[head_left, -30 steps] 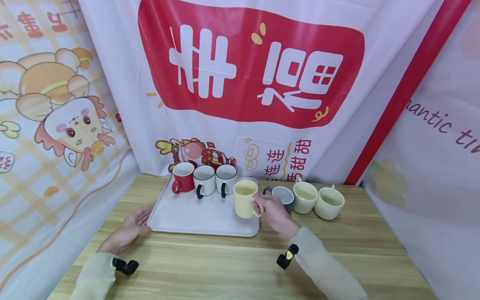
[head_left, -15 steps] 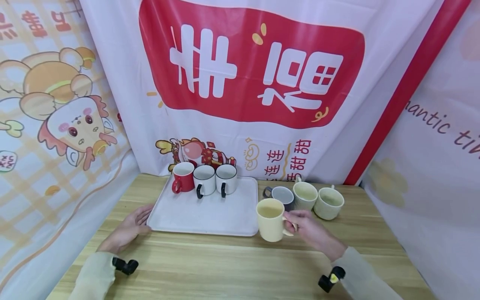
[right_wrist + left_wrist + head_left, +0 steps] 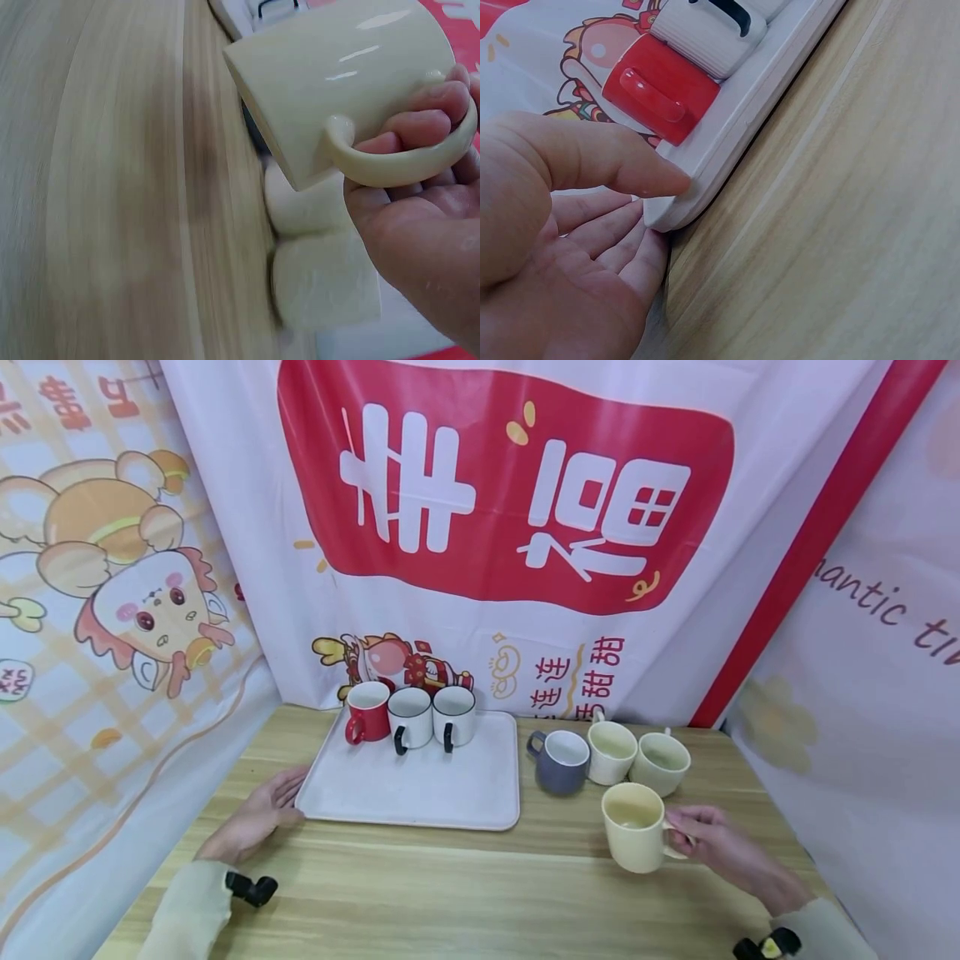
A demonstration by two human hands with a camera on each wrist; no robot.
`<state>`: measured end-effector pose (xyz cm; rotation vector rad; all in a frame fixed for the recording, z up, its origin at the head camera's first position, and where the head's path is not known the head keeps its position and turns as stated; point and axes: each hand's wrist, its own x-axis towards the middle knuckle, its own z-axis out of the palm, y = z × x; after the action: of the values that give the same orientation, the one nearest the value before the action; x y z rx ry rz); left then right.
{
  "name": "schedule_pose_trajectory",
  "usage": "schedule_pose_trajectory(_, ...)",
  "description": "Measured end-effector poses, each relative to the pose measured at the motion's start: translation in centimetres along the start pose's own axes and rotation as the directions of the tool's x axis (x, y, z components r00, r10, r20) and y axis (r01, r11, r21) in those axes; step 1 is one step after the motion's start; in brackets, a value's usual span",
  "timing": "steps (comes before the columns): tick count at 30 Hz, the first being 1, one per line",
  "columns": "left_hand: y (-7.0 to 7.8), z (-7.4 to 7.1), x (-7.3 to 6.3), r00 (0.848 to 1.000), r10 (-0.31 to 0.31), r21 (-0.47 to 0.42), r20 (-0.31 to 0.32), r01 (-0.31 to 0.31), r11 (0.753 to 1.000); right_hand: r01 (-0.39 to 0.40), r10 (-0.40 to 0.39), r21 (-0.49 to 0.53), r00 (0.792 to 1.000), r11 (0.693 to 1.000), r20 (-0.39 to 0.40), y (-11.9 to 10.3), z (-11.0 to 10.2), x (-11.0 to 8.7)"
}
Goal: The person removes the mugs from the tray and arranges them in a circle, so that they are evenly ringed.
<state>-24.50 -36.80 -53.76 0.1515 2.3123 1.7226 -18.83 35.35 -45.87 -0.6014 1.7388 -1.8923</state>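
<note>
My right hand (image 3: 723, 852) grips the handle of a pale yellow mug (image 3: 633, 839), its fingers curled through the loop in the right wrist view. The mug hangs upright above the wooden table. My left hand (image 3: 258, 814) touches the front left corner of a white tray (image 3: 405, 802); the left wrist view shows its fingers straight along the side and the thumb at the rim. Along the tray's back left stand a red mug (image 3: 367, 714) and two white mugs with black handles, one in the middle (image 3: 410, 718) and one on the right (image 3: 454, 717).
A grey-blue mug (image 3: 561, 764), a cream mug (image 3: 611, 756) and a pale green mug (image 3: 660, 766) stand in a row on the table (image 3: 420, 893), right of the tray. A printed cloth (image 3: 622, 668) hangs behind the table.
My right hand has carried the yellow mug from over the tray's right side to the right, in front of the pale green mug. My left hand has stayed at the tray's corner.
</note>
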Motion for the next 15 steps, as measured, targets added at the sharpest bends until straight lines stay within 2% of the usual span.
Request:
schedule_pose_trajectory(7,-0.1,-0.2,0.0,1.0,0.007,0.009,0.004,-0.007,1.0,0.008,-0.008,0.005,0.999,1.0,-0.04,1.1,-2.6,-2.8)
schedule_pose_trajectory(15,-0.5,-0.2,0.2,1.0,0.015,0.012,0.0,-0.015,1.0,0.039,-0.036,0.069,0.999,0.997,-0.037,2.3,-4.8,-4.3)
